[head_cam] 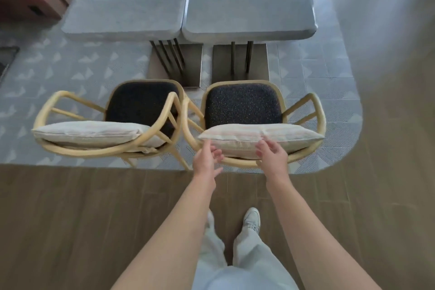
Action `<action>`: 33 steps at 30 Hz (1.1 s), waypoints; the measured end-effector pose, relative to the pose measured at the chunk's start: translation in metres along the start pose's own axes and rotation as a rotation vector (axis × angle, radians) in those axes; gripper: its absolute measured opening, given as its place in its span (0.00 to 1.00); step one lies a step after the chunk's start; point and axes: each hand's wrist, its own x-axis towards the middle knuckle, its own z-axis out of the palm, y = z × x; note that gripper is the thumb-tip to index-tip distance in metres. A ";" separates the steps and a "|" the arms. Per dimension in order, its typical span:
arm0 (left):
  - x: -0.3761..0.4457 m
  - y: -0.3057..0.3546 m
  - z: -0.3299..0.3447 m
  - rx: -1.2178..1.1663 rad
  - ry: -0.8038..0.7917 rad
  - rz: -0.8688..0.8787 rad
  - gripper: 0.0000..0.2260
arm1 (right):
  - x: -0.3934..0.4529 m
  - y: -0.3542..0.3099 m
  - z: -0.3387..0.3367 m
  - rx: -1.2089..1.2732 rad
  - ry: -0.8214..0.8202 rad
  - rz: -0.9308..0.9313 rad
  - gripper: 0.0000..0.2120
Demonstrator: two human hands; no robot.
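cushion (282, 135) lies against the backrest of the right chair (242, 106), its long axis running left to right. left hand (207, 159) and right hand (274, 156) hover at its near edge, fingers loosely apart, gripping nothing.

Far ends of tabletops (249, 7) past top edge
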 end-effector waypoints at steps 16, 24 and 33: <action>0.051 -0.068 0.016 -0.088 0.030 -0.136 0.14 | 0.041 0.050 -0.038 0.377 0.151 0.407 0.15; 0.067 -0.070 0.015 -0.106 -0.008 -0.104 0.15 | 0.052 0.048 -0.030 0.338 0.169 0.342 0.17; 0.081 -0.062 0.028 -0.107 -0.035 -0.088 0.16 | 0.064 0.037 -0.025 0.324 0.165 0.290 0.18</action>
